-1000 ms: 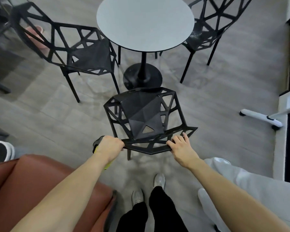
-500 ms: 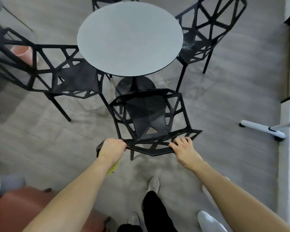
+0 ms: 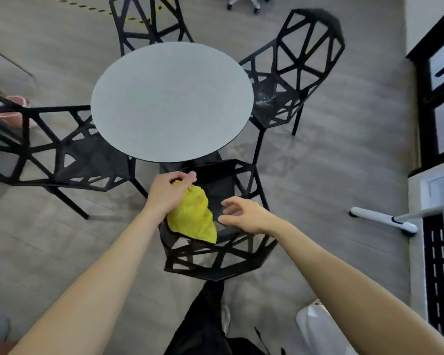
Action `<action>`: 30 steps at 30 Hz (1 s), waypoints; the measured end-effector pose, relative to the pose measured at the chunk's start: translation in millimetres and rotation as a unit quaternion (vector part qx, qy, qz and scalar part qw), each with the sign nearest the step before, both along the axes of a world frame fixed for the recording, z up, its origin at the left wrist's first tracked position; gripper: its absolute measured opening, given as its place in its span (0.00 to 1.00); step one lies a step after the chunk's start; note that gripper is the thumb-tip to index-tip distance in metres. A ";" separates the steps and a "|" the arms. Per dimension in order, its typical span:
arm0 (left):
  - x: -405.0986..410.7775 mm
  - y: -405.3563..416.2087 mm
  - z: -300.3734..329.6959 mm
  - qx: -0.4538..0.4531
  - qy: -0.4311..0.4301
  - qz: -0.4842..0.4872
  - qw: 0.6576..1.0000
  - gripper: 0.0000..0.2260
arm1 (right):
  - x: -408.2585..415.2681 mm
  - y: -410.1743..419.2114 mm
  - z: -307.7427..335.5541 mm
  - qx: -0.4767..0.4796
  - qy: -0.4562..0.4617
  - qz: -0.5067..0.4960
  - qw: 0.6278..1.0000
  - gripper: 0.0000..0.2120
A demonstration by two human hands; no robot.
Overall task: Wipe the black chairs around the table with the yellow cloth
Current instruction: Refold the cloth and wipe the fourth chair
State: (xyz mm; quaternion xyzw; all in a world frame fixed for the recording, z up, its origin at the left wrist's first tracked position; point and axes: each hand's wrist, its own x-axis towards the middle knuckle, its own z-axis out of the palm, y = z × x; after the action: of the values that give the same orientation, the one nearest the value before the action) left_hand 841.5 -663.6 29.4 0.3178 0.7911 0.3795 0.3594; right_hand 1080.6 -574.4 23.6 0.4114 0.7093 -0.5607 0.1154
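Directly below me stands a black lattice chair (image 3: 215, 260), its seat tucked toward the round grey table (image 3: 172, 101). My left hand (image 3: 168, 192) grips the yellow cloth (image 3: 192, 219), which hangs down over the chair's seat. My right hand (image 3: 244, 212) hovers over the seat just right of the cloth, fingers loosely spread and holding nothing. Three more black chairs ring the table: one at left (image 3: 69, 160), one at right (image 3: 295, 73), one at the far side (image 3: 149, 21).
A white stand foot (image 3: 385, 220) juts in from a white cabinet at right. A pink bin (image 3: 17, 111) sits far left behind the left chair. My legs and shoes are just behind the near chair, and a white object (image 3: 318, 326) lies at the lower right.
Both hands let go of the near chair's back edge. My left hand brought the yellow cloth forward over the seat; my right hand lifted beside it. The view moved closer to the table.
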 end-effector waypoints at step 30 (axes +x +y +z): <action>249.3 547.6 13.6 0.056 -0.213 -0.040 0.975 0.16 | 205.5 574.6 23.7 0.226 -0.039 -0.057 0.972 0.15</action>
State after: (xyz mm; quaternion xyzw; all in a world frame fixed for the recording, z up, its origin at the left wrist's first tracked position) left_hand 1090.9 -116.0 43.0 0.2809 0.6606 0.4674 0.5160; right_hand 1286.1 0.3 47.3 0.4876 0.7881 -0.3754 0.0151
